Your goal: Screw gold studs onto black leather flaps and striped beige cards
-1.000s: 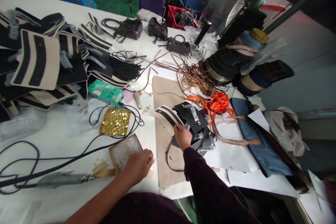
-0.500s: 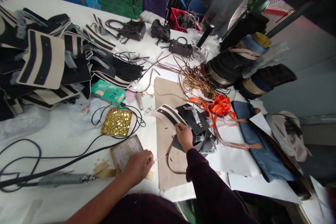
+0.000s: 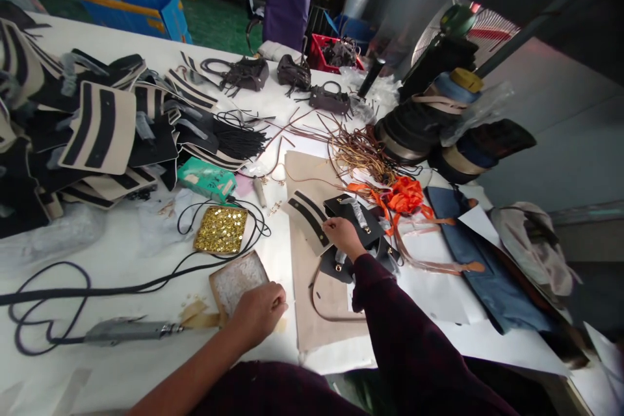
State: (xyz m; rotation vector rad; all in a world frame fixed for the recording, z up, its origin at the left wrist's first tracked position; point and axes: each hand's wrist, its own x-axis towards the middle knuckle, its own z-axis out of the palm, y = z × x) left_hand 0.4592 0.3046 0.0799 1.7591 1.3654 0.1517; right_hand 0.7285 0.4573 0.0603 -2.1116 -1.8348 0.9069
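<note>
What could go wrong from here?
1. The right hand has the striped flap only by its edge, so the flap might slip or shift.
2. The left hand is right by the box of clear bits; a nudge could spill some.
3. The black cord curls close around the gold pieces; a tug might scatter them.

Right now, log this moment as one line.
left hand: curled near shallow box, grip unclear | right hand: pinching striped piece | striped piece: over brown sheet, beside black panel
</note>
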